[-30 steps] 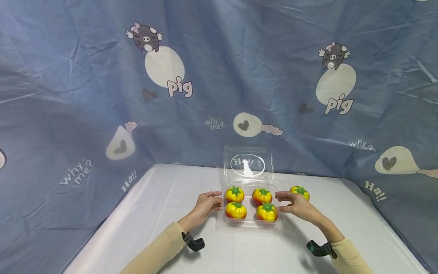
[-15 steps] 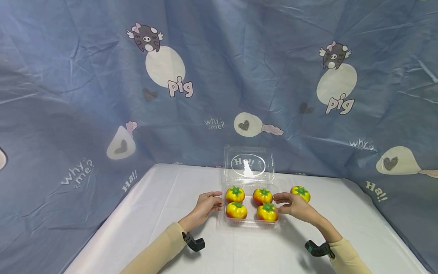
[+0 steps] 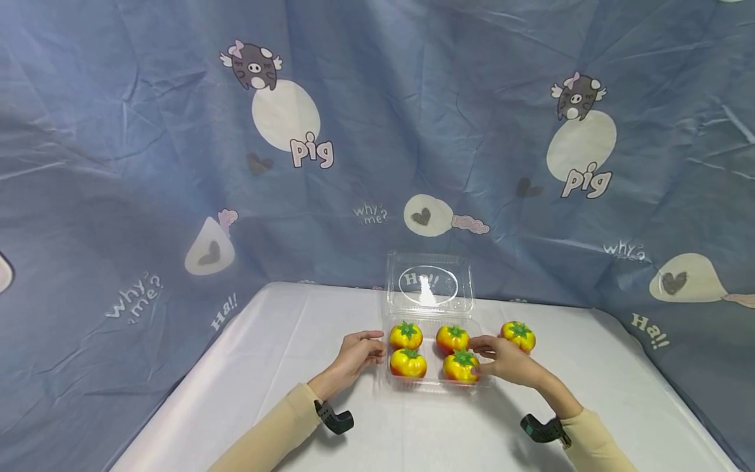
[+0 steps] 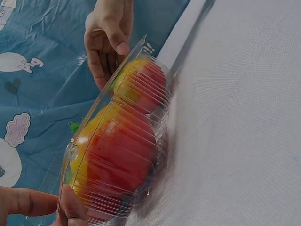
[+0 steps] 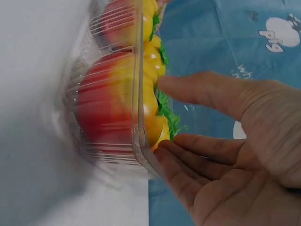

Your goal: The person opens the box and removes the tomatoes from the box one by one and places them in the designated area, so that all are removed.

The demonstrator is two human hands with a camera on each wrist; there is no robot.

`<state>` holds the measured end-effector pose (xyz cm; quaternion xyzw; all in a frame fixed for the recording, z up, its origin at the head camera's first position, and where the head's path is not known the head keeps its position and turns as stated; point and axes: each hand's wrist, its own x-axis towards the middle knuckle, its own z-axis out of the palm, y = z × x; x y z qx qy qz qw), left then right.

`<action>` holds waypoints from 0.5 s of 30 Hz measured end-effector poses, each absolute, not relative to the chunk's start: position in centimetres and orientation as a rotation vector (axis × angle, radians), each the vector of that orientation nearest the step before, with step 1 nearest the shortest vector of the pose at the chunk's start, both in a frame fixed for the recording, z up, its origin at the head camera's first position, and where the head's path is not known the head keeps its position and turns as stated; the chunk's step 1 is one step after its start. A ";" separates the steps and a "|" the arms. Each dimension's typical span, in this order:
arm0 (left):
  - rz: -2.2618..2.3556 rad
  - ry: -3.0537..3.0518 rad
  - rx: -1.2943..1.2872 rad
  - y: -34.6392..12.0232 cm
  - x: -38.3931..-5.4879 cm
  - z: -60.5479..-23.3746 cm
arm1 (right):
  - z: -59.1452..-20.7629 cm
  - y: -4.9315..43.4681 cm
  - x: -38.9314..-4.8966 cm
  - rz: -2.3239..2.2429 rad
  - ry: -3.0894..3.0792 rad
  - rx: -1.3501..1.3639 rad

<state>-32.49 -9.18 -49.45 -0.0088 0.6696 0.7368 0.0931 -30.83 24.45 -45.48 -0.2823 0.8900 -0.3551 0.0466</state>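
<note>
A clear plastic clamshell container (image 3: pixel 433 382) lies on the table, its lid (image 3: pixel 429 283) raised at the back. Inside are yellow-and-red tomatoes with green leafy tops, two at the left and two at the right. My left hand (image 3: pixel 354 357) pinches the container's left rim between thumb and finger, seen close in the left wrist view. At the right side my right hand (image 3: pixel 510 360) reaches over the rim with fingers loosely extended. Its thumb tip lies against the front right tomato (image 3: pixel 461 367), and its fingertips are beside the back right tomato (image 3: pixel 452 339).
Another tomato (image 3: pixel 519 335) sits outside the container, just behind my right hand. A white cloth covers the table (image 3: pixel 330 308). Behind it hangs a blue curtain (image 3: pixel 354 164) printed with cartoon pigs.
My right hand has shifted slightly left and inward, from the container's right edge to the two right tomatoes. My left hand stays at the left rim.
</note>
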 end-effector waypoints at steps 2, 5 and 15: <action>2.182 1.993 -0.018 -9.2 -32.5 -49.4 | -45.4 24.1 -30.7 -1.054 2.721 -0.867; 2.174 2.006 -0.030 -9.2 -32.5 -49.4 | -45.2 23.7 -30.6 -1.014 2.725 -0.859; 2.168 2.038 -0.072 -9.0 -32.3 -49.4 | -45.4 22.9 -30.6 -0.974 2.750 -0.861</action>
